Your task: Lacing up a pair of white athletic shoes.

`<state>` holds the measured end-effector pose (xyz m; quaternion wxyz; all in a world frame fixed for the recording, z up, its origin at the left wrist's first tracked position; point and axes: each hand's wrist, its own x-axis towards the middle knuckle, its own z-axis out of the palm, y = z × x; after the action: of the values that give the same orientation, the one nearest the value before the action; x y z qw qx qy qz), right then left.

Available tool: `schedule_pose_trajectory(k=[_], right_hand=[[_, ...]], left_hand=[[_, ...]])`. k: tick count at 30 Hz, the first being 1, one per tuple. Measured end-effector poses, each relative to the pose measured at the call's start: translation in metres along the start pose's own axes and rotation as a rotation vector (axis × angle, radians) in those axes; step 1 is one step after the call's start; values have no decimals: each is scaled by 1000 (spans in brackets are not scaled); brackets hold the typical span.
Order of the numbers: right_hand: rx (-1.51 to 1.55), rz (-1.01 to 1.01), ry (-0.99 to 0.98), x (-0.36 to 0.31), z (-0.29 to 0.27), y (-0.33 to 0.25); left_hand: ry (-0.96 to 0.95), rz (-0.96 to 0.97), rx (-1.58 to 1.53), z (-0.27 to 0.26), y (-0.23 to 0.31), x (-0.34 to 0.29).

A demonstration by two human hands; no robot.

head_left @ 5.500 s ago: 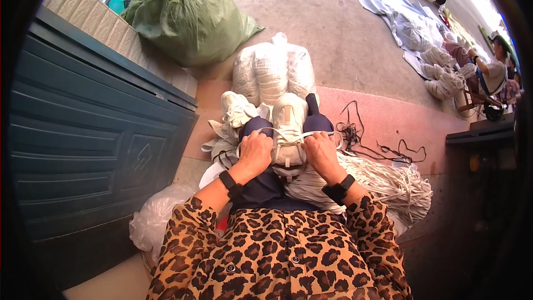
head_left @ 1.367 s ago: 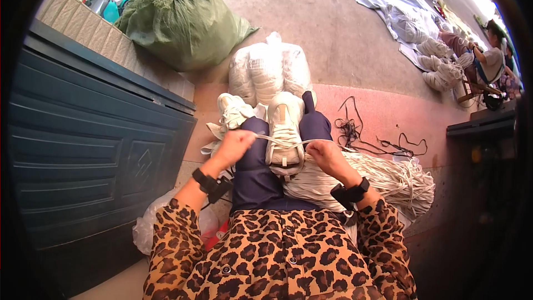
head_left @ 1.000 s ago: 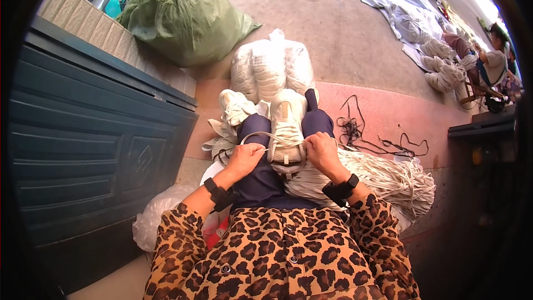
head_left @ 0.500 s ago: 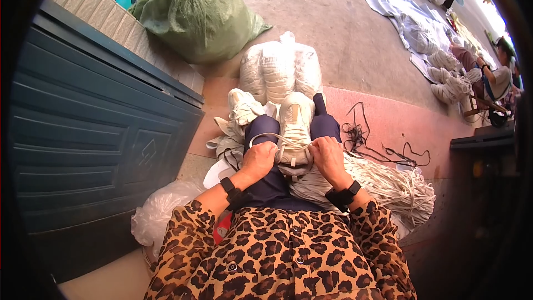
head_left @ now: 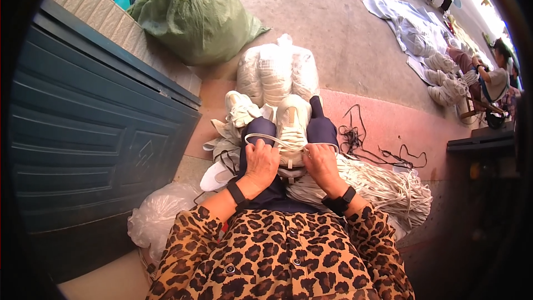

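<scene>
Between my knees rests a cream sneaker (head_left: 293, 119), its toe pointing away from me and its upper partly laced. My left hand (head_left: 261, 162) is closed on a pale shoelace (head_left: 261, 136) that loops out from the sneaker's left side. On the other side, my right hand (head_left: 322, 165) pinches the lace close to the eyelets, and a loop of it arcs over the knuckles. The fingertips of both hands are partly hidden. Another cream sneaker (head_left: 241, 109) lies beyond my left knee.
A clear bag of white bundles (head_left: 276, 72) stands ahead, with a big green sack (head_left: 197, 19) behind it. Pale laces (head_left: 383, 189) are heaped at my right, near black laces (head_left: 352, 133). A dark blue door (head_left: 100, 128) borders the left. Other people sit far right.
My left hand has turned, back upward, and shifted slightly right. My right hand has moved a little left and down. The lace loop over my right knuckles now shows.
</scene>
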<state>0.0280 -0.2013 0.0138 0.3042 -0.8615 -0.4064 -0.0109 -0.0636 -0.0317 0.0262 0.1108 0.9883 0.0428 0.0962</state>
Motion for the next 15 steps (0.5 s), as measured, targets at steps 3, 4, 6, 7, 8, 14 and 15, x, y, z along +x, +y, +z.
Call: schedule_pose_trajectory(k=[3,4,6,7,8,14,15], right_hand=[[-98,-65,-65,4,0,1],[-92,-79,-59,6,-1,2],[-252,-241,-180,9,-3,2],[-253,-253,-200,11,-3,2],[-346,-273,-274,12,-3,0],[-317,-285,-178,24,-12,-10],[-145,-300,39,28,-14,-12]], left_hand=[[-11,73,142,2,-2,2],[29,122,154,3,-3,4],[66,175,164,2,-3,5],[48,235,177,1,-3,6],[31,294,191,1,-3,6],[104,307,139,-1,1,18],[113,319,147,-2,2,22]])
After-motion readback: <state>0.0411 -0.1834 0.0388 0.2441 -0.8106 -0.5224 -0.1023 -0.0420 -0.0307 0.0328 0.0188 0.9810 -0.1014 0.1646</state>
